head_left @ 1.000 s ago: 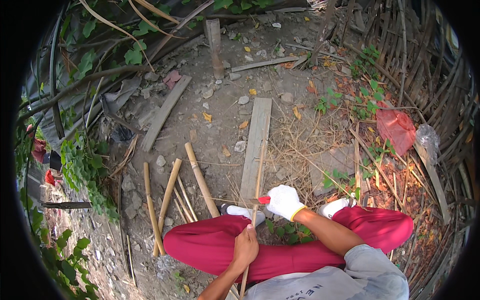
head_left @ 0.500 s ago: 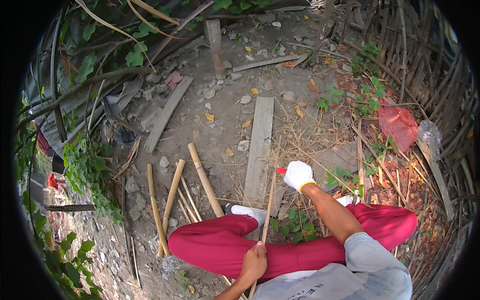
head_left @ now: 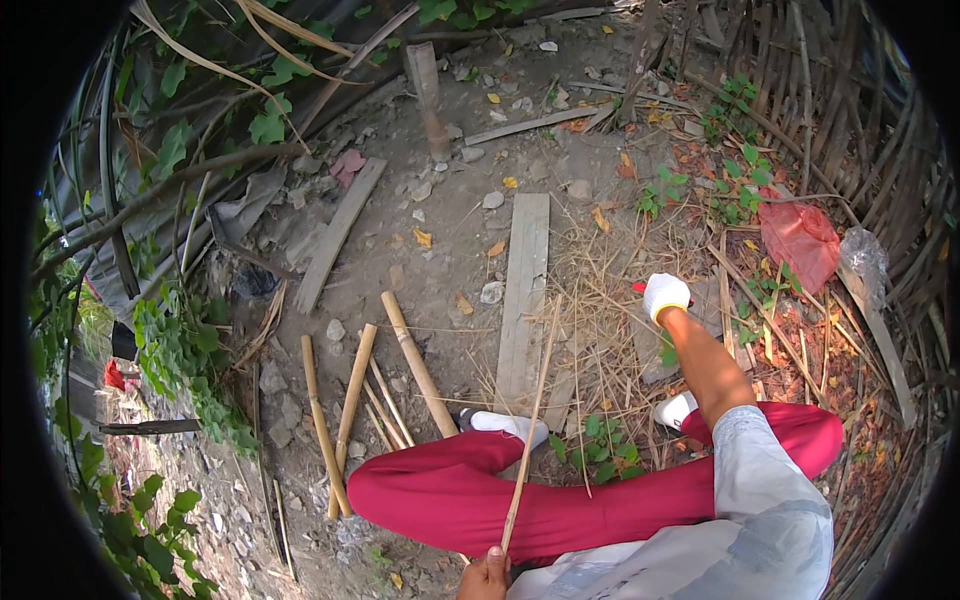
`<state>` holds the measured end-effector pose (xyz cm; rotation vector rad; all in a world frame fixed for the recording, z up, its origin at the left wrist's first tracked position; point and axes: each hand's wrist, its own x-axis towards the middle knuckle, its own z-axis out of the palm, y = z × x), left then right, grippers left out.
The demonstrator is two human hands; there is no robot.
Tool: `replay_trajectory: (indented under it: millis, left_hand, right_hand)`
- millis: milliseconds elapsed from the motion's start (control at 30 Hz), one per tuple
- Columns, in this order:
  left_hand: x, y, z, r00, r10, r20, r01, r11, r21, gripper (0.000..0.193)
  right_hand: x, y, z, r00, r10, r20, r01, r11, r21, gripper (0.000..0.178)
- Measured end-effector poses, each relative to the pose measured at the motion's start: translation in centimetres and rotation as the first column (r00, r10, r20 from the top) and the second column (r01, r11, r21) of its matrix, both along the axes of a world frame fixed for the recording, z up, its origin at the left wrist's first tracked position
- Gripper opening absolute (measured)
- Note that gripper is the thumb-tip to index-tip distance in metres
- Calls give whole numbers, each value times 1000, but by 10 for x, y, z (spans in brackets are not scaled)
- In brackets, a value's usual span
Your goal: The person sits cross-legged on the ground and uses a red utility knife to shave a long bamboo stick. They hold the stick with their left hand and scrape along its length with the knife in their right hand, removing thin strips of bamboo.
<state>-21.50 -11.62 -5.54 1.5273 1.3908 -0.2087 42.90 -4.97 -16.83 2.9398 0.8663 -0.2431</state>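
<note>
A long, thin bamboo strip slants up across my lap from my bare left hand, which is closed round its lower end near the bottom edge. My right hand, in a white knitted glove, is stretched forward over the dry straw, apart from the strip. Its fingers are closed on a red object; only a small red end sticks out on the left, and the rest is hidden in the glove. My crossed legs in dark red trousers lie under the strip.
Several cut bamboo pieces lie left of my legs. A grey plank lies ahead, another board farther left. Straw, a red plastic bag and a stick fence are on the right. A short post stands beyond.
My right hand has moved right and forward, away from the strip, with the red object. My left hand has drawn back toward the lower edge, pulling the strip back with it.
</note>
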Motion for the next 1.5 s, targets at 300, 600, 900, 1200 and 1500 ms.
replay_trajectory:
  millis: [300,600,900,1200,1500]
  left_hand:
    - [103,38,41,882,167,440,-159,986,-55,39]
    - [144,63,64,833,270,484,-135,946,-296,49]
    - [156,64,46,816,342,467,-165,911,-378,50]
    - [158,68,47,791,312,526,-118,922,-369,50]
    - [161,70,51,762,407,503,-157,870,-466,44]
  right_hand:
    - [-45,-58,35,984,10,-180,40,962,271,37]
    - [-160,-46,134,864,435,-252,-257,813,523,38]
    - [-235,-18,155,740,637,-215,-496,734,464,33]
    - [-240,-14,157,739,658,-148,-521,696,495,32]
    - [-236,-20,160,750,643,-153,-498,702,509,31]
